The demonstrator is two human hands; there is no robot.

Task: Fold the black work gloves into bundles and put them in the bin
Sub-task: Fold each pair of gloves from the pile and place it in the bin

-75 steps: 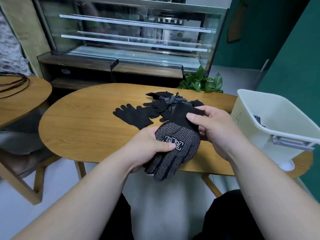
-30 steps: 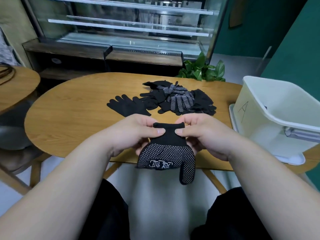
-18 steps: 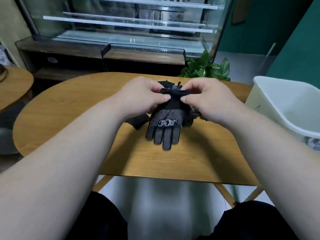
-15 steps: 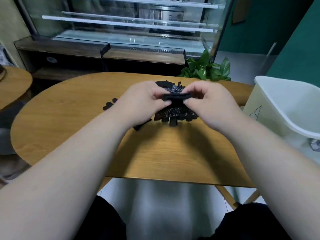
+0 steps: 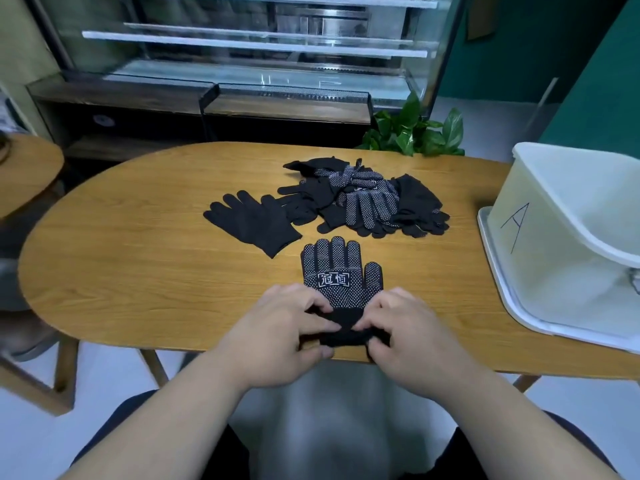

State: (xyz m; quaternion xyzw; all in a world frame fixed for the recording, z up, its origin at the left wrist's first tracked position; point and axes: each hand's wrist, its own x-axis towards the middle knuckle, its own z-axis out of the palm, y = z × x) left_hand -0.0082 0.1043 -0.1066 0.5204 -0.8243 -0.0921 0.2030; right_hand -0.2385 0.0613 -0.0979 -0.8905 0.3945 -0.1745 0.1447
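A black dotted work glove (image 5: 337, 275) with a white logo lies flat near the table's front edge, fingers pointing away from me. My left hand (image 5: 277, 330) and my right hand (image 5: 407, 330) both pinch its black cuff at the table's edge. One plain black glove (image 5: 251, 223) lies alone further back on the left. A pile of several black gloves (image 5: 367, 199) sits behind it. The white bin (image 5: 568, 216), marked with an A, stands at the right end of the table.
The oval wooden table (image 5: 138, 244) carries everything. Behind it are a glass display counter (image 5: 242, 64) and a green plant (image 5: 415, 129). A second round table (image 5: 24, 168) is at the left. The bin rests on a white lid (image 5: 498, 299).
The glove was held up over the pile by its cuff. It has come down flat on the table near the front edge, with both hands still on the cuff.
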